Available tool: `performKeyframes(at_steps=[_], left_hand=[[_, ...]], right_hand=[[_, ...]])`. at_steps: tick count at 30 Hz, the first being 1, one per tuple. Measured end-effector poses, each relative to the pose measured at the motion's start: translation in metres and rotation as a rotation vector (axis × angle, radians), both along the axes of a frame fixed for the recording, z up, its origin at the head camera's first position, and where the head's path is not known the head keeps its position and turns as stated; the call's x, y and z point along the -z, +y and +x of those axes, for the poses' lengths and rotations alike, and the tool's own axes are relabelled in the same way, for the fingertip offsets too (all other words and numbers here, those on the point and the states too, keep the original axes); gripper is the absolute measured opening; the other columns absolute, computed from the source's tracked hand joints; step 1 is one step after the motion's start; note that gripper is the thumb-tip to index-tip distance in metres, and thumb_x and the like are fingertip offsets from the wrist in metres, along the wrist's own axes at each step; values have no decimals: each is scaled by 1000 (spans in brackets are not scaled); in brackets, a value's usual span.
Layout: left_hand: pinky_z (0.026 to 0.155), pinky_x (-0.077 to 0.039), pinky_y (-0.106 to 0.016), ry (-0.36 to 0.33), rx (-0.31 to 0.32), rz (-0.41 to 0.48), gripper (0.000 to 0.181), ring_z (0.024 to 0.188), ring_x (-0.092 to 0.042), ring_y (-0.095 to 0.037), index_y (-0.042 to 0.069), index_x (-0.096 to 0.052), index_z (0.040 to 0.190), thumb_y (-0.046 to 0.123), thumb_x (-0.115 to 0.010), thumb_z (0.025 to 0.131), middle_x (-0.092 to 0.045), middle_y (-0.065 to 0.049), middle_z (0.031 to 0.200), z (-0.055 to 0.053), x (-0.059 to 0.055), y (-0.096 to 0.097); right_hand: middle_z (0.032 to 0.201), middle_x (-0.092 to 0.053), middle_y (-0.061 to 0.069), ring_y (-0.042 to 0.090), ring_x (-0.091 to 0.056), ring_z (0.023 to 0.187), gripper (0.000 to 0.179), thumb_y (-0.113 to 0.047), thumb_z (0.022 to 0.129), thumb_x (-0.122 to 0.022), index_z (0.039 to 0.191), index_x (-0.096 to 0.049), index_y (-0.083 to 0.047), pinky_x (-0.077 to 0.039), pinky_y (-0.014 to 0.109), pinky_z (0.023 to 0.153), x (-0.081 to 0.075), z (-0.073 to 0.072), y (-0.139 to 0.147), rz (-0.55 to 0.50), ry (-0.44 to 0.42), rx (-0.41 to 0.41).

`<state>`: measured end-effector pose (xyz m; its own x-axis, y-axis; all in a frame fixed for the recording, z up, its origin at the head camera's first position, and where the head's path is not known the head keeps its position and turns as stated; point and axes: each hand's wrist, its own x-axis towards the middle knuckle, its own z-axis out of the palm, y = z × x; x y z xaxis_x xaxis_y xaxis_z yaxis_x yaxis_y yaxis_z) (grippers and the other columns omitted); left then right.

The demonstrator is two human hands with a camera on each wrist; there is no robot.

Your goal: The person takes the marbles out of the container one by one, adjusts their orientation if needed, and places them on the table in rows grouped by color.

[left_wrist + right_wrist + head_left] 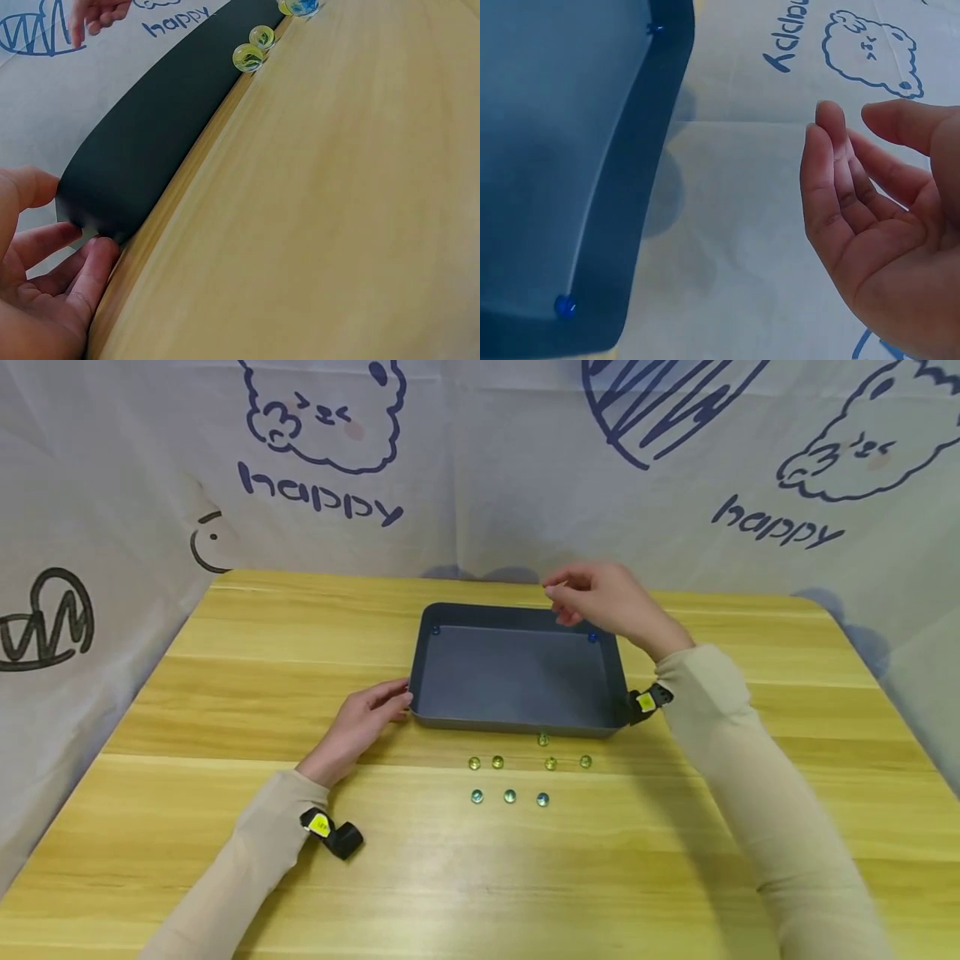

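Note:
A dark grey rectangular tray (517,727) lies on the table. My left hand (356,727) holds its left side, with digits at the rim and lower wall in the left wrist view. My right hand (600,597) is raised over the tray's far right corner, fingers loosely bent and thumb apart. Nothing shows between them in the right wrist view. One blue marble (592,637) sits in the far right corner of the tray, and another blue marble (435,630) in the far left corner.
In front of the tray lie several yellow-green marbles (498,762), one right by its near wall. Closer to me is a row of three bluish marbles (510,796). A white cloth with drawings (510,527) hangs behind the wooden table (420,893).

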<state>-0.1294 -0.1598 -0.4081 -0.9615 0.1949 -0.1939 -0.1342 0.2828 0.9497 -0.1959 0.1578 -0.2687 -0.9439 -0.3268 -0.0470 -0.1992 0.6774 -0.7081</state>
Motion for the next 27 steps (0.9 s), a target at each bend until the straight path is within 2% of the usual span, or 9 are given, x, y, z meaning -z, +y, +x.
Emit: performKeyframes(at_steps=[9, 16, 21, 27], left_hand=[[100, -43, -42, 10, 7, 4, 50, 112, -56, -31, 4, -44, 145, 27, -51, 102, -48, -17, 141, -1, -1, -1], [95, -44, -38, 11, -3, 1, 50, 111, -57, -30, 3, -44, 144, 27, -52, 101, -50, -17, 140, 0, -1, 1], [94, -44, -36, 7, 0, 7, 49, 110, -58, -29, 4, -45, 144, 26, -52, 102, -51, -16, 139, 1, 0, 2], [83, -45, -30, 13, -7, -14, 50, 109, -58, -28, 6, -46, 144, 30, -53, 101, -53, -14, 136, 0, 0, 0]], right_hand=[[97, -67, 14, 25, -65, 81, 29, -23, 100, -56, 119, -65, -4, -55, 35, 76, -5, -26, -35, 31, 15, -38], [101, -67, 19, 31, -66, 86, 30, -18, 99, -56, 121, -64, 0, -56, 40, 79, 9, -48, -56, 15, -43, -34], [103, -66, 25, 32, -66, 85, 30, -13, 98, -54, 122, -63, 3, -56, 40, 78, 21, -52, -72, 31, -53, -84], [99, -67, 22, 30, -66, 81, 28, -13, 99, -54, 120, -66, 1, -56, 39, 76, 30, -48, -89, 40, -24, -115]])
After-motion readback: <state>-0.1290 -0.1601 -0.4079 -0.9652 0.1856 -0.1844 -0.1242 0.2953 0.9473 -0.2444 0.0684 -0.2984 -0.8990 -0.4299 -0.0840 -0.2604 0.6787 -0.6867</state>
